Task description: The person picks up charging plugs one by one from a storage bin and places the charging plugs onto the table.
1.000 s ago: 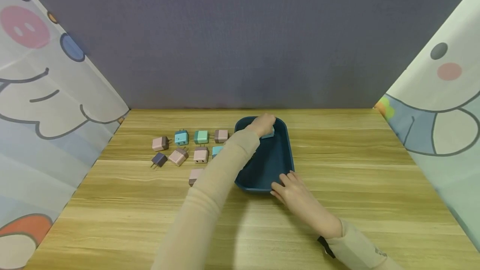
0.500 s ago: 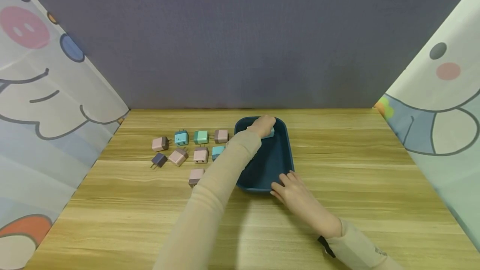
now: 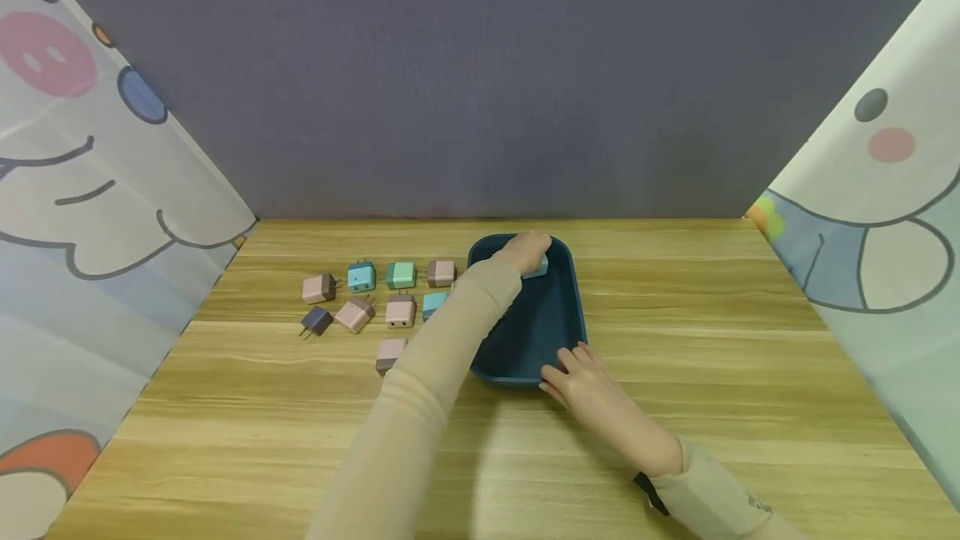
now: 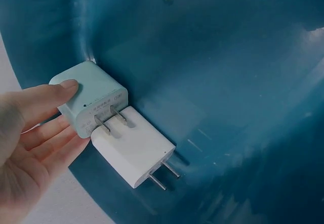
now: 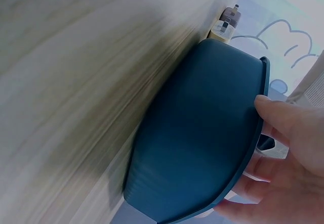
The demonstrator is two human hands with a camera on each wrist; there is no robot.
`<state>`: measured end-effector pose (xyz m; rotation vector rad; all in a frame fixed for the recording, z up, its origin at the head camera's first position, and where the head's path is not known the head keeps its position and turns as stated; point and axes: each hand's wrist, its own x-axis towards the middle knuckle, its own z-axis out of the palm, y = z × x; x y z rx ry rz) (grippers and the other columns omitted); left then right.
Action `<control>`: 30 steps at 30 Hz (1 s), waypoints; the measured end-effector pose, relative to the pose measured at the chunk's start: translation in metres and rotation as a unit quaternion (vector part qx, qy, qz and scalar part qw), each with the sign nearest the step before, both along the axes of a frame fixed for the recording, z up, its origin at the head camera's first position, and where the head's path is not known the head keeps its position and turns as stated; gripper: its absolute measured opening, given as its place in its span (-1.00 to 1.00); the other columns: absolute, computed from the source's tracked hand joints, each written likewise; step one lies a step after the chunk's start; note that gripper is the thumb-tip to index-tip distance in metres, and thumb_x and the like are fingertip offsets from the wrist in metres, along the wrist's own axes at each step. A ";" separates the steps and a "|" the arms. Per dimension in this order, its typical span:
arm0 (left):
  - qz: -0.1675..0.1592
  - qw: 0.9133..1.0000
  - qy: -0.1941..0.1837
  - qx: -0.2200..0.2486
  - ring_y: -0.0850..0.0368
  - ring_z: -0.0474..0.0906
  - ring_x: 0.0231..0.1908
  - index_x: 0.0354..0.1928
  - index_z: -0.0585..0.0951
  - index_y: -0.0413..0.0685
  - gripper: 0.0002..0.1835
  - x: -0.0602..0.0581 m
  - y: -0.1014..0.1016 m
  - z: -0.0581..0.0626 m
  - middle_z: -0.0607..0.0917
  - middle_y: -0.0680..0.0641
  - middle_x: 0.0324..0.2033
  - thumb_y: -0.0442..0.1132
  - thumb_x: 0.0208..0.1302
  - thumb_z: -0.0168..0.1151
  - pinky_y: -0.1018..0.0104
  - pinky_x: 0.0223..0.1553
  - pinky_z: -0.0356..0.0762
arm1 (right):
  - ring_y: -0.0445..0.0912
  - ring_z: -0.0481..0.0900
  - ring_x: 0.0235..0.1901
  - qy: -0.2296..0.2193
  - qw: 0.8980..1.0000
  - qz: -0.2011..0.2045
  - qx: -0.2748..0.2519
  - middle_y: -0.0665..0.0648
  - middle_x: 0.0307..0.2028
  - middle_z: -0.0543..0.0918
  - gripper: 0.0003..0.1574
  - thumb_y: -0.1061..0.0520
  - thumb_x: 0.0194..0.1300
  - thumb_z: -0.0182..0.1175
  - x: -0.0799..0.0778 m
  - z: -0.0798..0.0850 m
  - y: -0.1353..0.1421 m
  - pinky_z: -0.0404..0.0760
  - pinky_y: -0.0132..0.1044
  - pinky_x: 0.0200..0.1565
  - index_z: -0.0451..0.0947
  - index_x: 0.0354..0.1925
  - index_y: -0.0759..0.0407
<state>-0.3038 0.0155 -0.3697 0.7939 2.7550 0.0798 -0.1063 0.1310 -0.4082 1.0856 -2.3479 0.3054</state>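
My left hand (image 3: 525,251) reaches into the far end of a dark blue plastic bin (image 3: 536,336). It holds a pale blue-green plug-in charger (image 4: 93,90) between the thumb and the fingers, with two metal prongs showing. Touching or very near that charger, a white charger (image 4: 134,145) lies on the bin floor, its prongs pointing away from the hand. At the bin's near right corner my right hand (image 3: 592,390) grips the rim. The thumb (image 5: 271,107) presses the outer wall while the other fingers go over the inside. My left sleeve hides part of the bin's left side.
Left of the bin, several chargers lie loose on the wooden table (image 3: 690,315): pink ones (image 3: 401,312), a green one (image 3: 401,275), blue ones (image 3: 362,277) and a dark one (image 3: 316,322). A grey wall (image 3: 480,90) stands behind, with printed sheets on both sides.
My left forearm has shifted slightly to the right, and the left hand stays at the bin's far end with the charger. The right hand has kept its place on the rim.
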 end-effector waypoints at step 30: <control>-0.027 0.999 -0.019 0.016 0.20 0.15 -0.53 -0.37 0.48 -0.11 -0.88 0.012 0.002 0.033 0.33 0.02 -0.54 -0.47 0.18 0.02 0.41 -0.54 0.12 | -0.07 0.43 -0.49 -0.012 1.000 0.002 0.006 0.07 -0.55 0.37 -0.79 0.16 -0.12 0.35 0.001 0.000 0.002 0.52 -0.01 -0.21 0.48 -0.51 0.14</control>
